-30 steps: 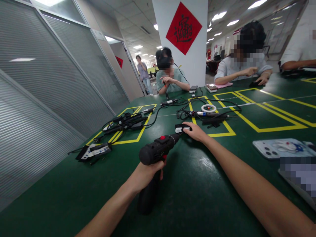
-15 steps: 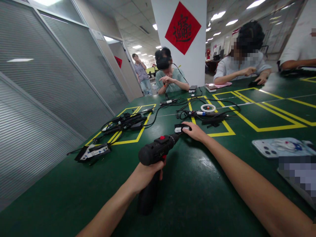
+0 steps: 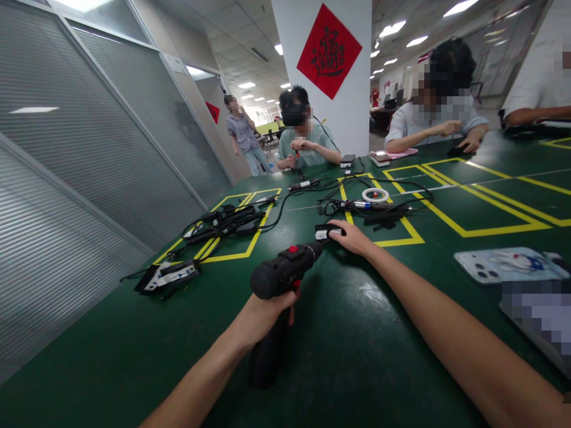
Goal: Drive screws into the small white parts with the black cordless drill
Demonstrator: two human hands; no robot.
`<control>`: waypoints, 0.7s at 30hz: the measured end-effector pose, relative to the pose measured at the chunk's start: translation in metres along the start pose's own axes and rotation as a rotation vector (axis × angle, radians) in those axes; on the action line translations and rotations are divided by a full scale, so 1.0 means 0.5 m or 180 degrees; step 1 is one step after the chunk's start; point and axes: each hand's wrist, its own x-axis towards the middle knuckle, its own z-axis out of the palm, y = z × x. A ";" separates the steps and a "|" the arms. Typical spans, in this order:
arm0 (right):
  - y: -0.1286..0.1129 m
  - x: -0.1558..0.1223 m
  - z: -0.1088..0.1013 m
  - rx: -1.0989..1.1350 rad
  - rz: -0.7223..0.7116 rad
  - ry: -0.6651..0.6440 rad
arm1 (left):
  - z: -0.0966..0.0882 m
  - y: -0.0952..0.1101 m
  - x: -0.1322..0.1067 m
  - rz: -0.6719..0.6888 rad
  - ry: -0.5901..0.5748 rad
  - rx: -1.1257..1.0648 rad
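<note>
Grey-shirted standing person has drifted left!
Left hand wraps black plastic drill; right hand pinches small black-and-silver block: drilling, apparently; next wants steady alignment.

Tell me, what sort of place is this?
Probably an office used partly as a workshop: there's a glass partition, a green table marked with yellow tape, and a power drill in the left hand.

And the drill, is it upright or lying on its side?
Upright: the left hand grips the drill with its handle pointing down.
</note>
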 end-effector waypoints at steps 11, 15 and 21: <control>-0.001 0.001 0.000 -0.0010 0.0041 -0.0009 | 0.003 0.002 0.000 -0.0188 0.0085 0.0014; -0.001 0.001 -0.001 -0.0006 0.0043 -0.0030 | 0.003 0.005 -0.001 -0.0162 0.0058 -0.0008; -0.004 0.000 -0.002 0.0025 0.0025 -0.0002 | 0.009 0.025 -0.005 -0.0113 0.0067 -0.0041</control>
